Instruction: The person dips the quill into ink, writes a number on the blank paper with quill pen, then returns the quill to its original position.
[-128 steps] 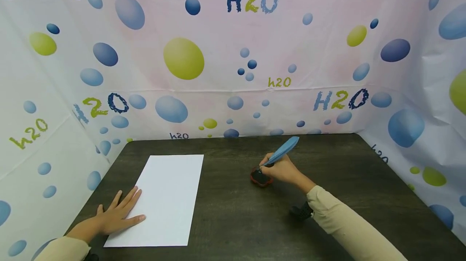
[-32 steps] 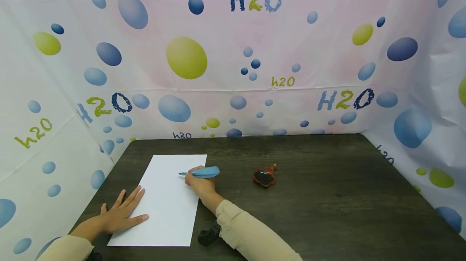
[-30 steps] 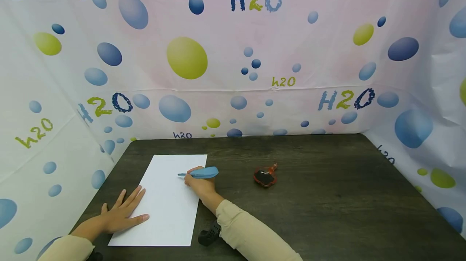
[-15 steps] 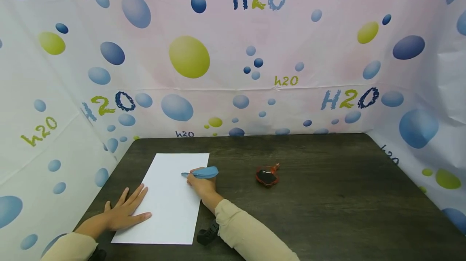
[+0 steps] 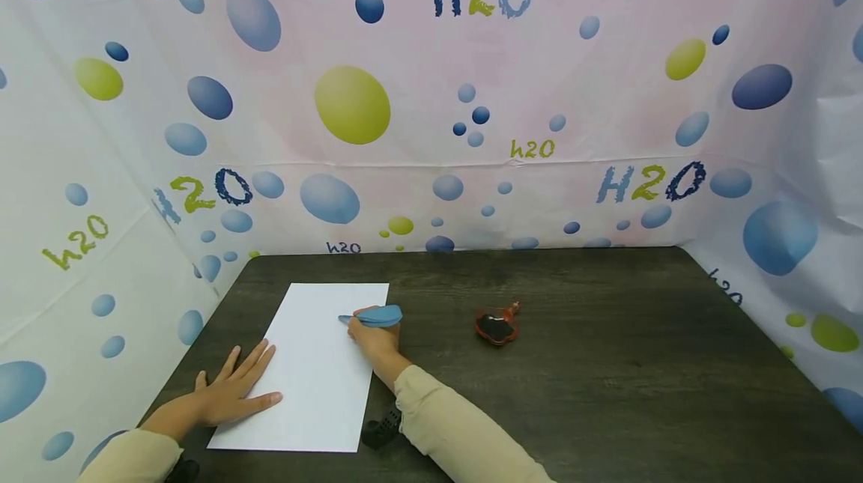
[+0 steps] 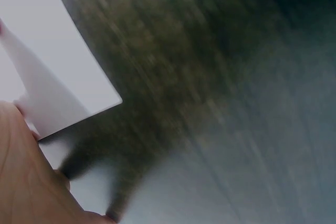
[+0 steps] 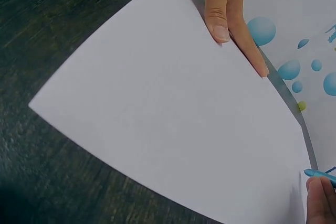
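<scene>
A white sheet of paper (image 5: 310, 393) lies on the dark table, left of centre. My left hand (image 5: 225, 397) rests spread over its left edge, thumb and fingertips on the sheet; in the right wrist view that hand (image 7: 226, 9) reaches in from the top. Over the sheet's upper right part, my right hand (image 5: 379, 348) pinches a blue feather quill pen (image 5: 380, 316), its tip pointing left. The quill's tip (image 7: 310, 172) is close to the paper in the right wrist view; whether it touches, I cannot tell. The left wrist view catches the left palm (image 6: 26, 171) beside a paper corner.
Right of the paper stands a small reddish-orange, flower-shaped dish (image 5: 495, 327) with dark contents. A black wrist device (image 5: 381, 429) hangs under the right sleeve. The dark wooden table (image 5: 607, 363) meets a bubble-printed backdrop (image 5: 418, 168) behind and at both sides.
My right hand has carried the quill from the dish leftward onto the paper. During the last second it has shifted only slightly there. The left hand stays on the sheet.
</scene>
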The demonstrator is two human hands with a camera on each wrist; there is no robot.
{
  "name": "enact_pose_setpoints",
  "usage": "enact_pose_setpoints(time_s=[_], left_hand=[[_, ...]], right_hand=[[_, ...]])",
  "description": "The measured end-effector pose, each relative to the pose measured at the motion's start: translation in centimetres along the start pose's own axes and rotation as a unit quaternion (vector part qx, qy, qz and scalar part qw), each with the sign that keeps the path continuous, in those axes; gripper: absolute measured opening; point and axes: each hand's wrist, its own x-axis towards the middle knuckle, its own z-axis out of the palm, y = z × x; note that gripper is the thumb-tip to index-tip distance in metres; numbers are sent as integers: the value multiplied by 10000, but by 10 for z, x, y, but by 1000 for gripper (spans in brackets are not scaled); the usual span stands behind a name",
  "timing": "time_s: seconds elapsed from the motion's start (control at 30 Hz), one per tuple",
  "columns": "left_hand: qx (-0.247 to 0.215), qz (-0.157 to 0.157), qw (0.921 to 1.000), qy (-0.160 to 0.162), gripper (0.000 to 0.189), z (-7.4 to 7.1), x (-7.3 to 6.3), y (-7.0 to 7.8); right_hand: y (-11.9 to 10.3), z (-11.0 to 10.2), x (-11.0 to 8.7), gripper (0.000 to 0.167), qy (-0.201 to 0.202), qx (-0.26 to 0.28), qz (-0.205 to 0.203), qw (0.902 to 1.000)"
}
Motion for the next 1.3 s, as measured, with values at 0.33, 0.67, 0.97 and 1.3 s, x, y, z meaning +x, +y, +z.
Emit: enact_pose_setpoints(time_s=[0.33, 0.67, 0.97, 1.3], left_hand=[[79, -44, 9999, -82, 90, -4, -2, 8], [16, 72, 9999, 83, 90, 5, 5, -8], [117, 126, 9994, 310, 90, 11, 8, -15], [118, 100, 9992, 357, 90, 12, 9, -18]], right_hand=[[-2, 4, 0, 4, 216, -184, 133, 9995], [1, 6, 0, 4, 265, -35, 258, 9993], [0, 5, -2, 3, 277, -63, 257, 9993], [0, 8, -2, 3, 285, -68, 182, 9994]])
